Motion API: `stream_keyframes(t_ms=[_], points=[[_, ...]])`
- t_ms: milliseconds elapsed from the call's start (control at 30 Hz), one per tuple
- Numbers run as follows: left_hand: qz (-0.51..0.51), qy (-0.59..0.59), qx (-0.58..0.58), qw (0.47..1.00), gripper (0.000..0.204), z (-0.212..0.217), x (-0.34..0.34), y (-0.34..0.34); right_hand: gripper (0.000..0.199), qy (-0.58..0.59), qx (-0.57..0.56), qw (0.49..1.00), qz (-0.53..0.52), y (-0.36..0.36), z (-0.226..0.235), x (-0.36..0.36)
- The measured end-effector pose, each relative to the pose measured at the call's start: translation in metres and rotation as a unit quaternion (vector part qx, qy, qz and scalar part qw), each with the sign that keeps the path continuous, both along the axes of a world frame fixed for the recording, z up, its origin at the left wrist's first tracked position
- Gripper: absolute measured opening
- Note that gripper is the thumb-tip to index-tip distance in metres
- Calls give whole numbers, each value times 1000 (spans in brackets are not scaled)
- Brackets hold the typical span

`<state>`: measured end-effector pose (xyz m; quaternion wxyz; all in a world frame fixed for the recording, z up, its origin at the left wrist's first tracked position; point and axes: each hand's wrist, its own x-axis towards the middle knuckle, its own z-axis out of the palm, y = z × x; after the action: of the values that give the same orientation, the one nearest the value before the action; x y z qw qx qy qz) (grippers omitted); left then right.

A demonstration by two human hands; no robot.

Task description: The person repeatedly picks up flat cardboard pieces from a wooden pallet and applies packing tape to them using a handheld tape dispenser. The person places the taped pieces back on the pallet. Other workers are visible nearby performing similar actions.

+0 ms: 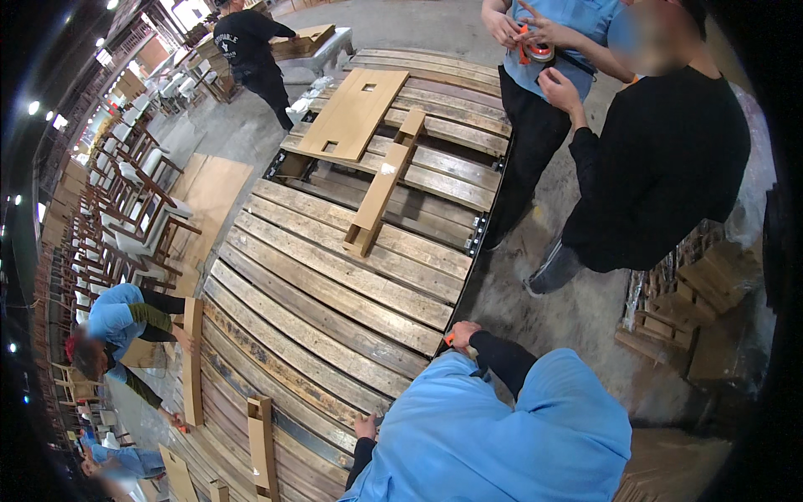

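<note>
Head view — right hand [462, 333] on plank table [335, 284]

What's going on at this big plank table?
The person in the blue shirt leans over the plank worktable. Their right hand grips a small orange object at the table's edge, and their left hand rests on the near edge. A long wooden part and a flat panel lie farther up the table. Two people stand beside it, and another co-worker handles a wooden strip on the left.
</note>
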<state>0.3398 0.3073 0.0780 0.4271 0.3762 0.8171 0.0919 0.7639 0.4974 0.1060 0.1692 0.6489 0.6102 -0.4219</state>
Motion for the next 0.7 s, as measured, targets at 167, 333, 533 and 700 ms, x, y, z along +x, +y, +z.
stream_keyframes(t_ms=[167,333,533,700], points=[[112,-97,49,988,88,1,-3,24,40,29,-2,1000,-11,19,-19,13],[129,-100,41,986,72,17,30,47,44,27,1,999,-29,29,-33,35],[74,-110,55,990,33,5,42,46,46,45,-32,998,-36,41,-11,47],[86,-142,55,985,43,-16,35,42,46,24,-106,993,-45,52,7,54]])
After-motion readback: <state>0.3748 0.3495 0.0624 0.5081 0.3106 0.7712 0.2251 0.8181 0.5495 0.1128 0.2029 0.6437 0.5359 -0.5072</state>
